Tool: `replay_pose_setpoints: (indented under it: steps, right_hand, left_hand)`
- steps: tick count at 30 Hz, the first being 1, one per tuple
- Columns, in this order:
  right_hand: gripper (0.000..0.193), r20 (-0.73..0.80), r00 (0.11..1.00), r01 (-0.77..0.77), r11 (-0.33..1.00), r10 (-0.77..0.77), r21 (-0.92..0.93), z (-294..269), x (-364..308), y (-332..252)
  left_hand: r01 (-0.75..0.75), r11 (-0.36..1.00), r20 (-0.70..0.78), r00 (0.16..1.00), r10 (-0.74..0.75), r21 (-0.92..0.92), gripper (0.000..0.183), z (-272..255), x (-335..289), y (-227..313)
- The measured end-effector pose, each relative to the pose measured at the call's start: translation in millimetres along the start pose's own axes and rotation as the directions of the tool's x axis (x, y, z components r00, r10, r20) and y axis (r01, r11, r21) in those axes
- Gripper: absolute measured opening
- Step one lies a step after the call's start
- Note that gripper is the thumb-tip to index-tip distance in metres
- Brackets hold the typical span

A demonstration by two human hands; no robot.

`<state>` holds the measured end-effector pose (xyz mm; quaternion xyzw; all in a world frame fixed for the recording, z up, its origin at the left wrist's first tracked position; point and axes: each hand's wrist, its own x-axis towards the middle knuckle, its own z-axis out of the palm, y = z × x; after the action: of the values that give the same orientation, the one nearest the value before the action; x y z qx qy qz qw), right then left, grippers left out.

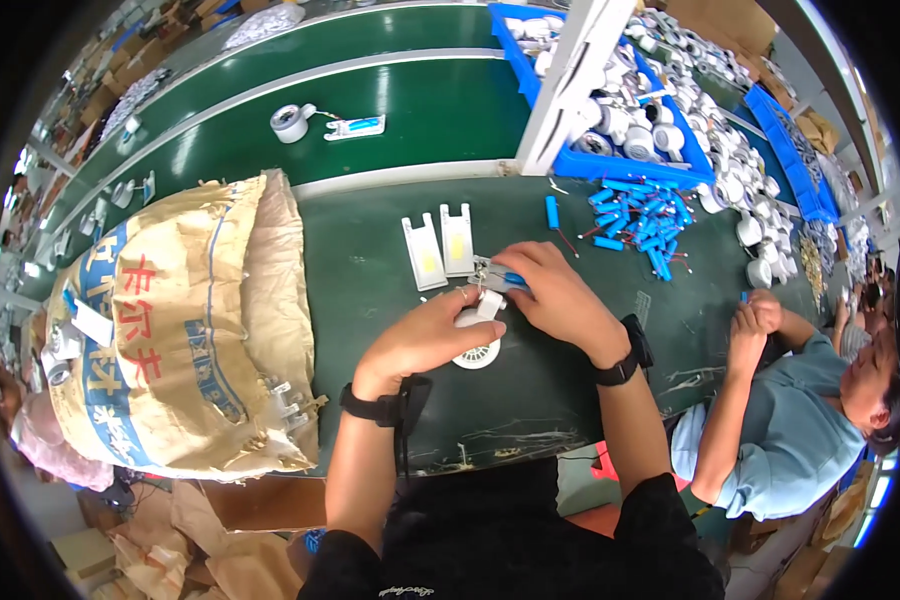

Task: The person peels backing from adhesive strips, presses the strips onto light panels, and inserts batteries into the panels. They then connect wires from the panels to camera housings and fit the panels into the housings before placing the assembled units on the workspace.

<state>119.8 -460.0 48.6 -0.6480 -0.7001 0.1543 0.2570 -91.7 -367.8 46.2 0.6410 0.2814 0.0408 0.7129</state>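
Note:
My left hand (420,340) is closed around the neck of a white round plastic housing (478,356) with a ribbed face, low over the green table. Right beside it, my right hand (568,312) pinches a small pale lamp panel that carries a blue cylindrical battery (513,279). The panel's near end meets the housing's neck between my fingertips, which partly hide the joint. Just beyond my hands lie two flat white lamp panels (425,256) with yellow strips, side by side and apart from my fingers.
A pile of blue batteries (635,218) with red wires lies at the right. Beyond it stands a blue crate (620,165) of white housings beside a white post (570,85). A large woven sack (185,330) covers the left. One finished-looking unit (290,124) rests on the green belt (420,105). A co-worker (785,420) sits at right.

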Motion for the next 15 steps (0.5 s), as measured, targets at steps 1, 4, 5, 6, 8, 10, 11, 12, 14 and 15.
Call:
replay_pose_setpoints:
  steps: [1,4,5,6,8,10,11,12,14,15]
  right_hand:
    - [0.052,0.021,0.999,-0.026,1.0,0.026,-0.011,1,1,-1]
    - [0.047,-0.018,0.997,-0.077,0.997,0.078,0.03,-3,-9,-9]
    - [0.047,-0.026,0.997,-0.078,0.995,0.079,0.063,-4,-12,-10]
    - [0.047,-0.022,0.996,-0.082,0.994,0.084,0.073,-5,-11,-14]
    - [0.045,-0.222,0.974,0.067,0.994,-0.047,0.083,0,-5,-24]
    - [0.044,-0.214,0.972,0.124,0.984,-0.095,0.126,8,3,-18]
    - [0.043,-0.208,0.966,0.188,0.969,-0.153,0.162,13,5,-15]
    - [0.038,-0.207,0.972,0.155,0.966,-0.112,0.205,18,7,-13]
    - [0.035,-0.203,0.971,0.176,0.955,-0.128,0.238,18,9,-10]
    - [0.032,-0.194,0.969,0.205,0.941,-0.155,0.271,18,9,-10]
  left_hand:
    - [0.005,0.998,-0.079,0.997,-0.001,0.059,0.05,-2,-3,-2]
    - [-0.015,0.99,-0.244,0.969,0.05,0.142,0.048,-3,-18,18]
    - [0.0,0.974,-0.283,0.957,0.065,0.226,0.047,-2,-20,25]
    - [-0.03,0.982,-0.262,0.962,0.079,0.188,0.048,-3,-21,24]
    - [0.007,0.985,-0.235,0.971,0.034,0.174,0.047,-4,-25,29]
    - [0.035,0.986,-0.198,0.98,-0.002,0.164,0.045,-6,-27,30]
    - [0.009,0.977,-0.215,0.976,0.038,0.214,0.045,-7,-28,27]
    - [-0.017,0.964,-0.231,0.97,0.081,0.265,0.045,-9,-30,24]
    - [-0.019,0.967,-0.192,0.979,0.069,0.252,0.044,-16,-32,23]
    - [-0.021,0.972,-0.164,0.985,0.061,0.236,0.043,-18,-34,21]
